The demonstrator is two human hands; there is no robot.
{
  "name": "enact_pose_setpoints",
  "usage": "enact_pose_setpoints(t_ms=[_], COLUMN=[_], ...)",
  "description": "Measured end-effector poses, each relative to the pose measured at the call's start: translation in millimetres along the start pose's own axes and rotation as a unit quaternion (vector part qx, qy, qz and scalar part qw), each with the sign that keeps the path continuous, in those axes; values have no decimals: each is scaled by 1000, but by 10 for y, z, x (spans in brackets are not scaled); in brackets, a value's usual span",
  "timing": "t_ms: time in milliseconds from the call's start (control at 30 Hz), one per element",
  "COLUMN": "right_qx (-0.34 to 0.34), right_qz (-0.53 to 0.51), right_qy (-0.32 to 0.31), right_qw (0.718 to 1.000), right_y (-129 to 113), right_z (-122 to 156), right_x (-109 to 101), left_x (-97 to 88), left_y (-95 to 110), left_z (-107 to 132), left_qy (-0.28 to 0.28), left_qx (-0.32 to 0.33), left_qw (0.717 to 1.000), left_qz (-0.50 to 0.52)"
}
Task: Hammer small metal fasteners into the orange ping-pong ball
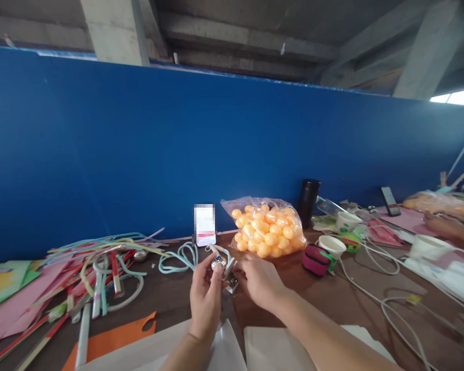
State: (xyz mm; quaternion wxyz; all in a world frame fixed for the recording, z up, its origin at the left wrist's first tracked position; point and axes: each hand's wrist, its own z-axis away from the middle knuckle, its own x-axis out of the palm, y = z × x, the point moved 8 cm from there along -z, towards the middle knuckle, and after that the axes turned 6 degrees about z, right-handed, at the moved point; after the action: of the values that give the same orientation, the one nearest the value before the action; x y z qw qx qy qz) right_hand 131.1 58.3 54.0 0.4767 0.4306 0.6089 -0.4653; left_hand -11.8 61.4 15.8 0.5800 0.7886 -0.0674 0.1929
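My left hand [205,299] is closed, with a shiny silver ball [218,263] pinched between thumb and fingers. Close beside it, my right hand [263,281] has its fingers bent together at a small metallic piece [232,283]; what exactly those fingers grip is partly hidden. Behind the two hands lies a coil of light blue cord [180,260]. A phone [205,226] with a lit screen stands against the blue partition. Just past my right hand sits a clear plastic bag of orange balls [268,232].
On the left is a heap of coloured tubes and strips [104,268]. Orange paper [116,335] and white sheets [282,342] lie in front. A black bottle [308,202], maroon pouch [315,259], paper cup [331,246] and white cables [386,309] are rightward. Another person's hand [446,226] shows far right.
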Motion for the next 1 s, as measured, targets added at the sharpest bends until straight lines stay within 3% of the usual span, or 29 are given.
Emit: enact_pose_setpoints(t_ms=[167, 333, 1000], right_qx=[7, 7, -30], right_qz=[23, 52, 26], right_qy=[-108, -149, -92], right_qw=[994, 987, 995], right_y=[-147, -125, -100], right_z=[-342, -420, -304], right_x=[248, 467, 438], left_x=[57, 83, 79], left_y=[-8, -122, -160], left_z=[50, 28, -5], left_qy=[-43, -69, -44], left_qx=[51, 66, 11], left_qw=[998, 995, 999], left_qz=[-2, -28, 10])
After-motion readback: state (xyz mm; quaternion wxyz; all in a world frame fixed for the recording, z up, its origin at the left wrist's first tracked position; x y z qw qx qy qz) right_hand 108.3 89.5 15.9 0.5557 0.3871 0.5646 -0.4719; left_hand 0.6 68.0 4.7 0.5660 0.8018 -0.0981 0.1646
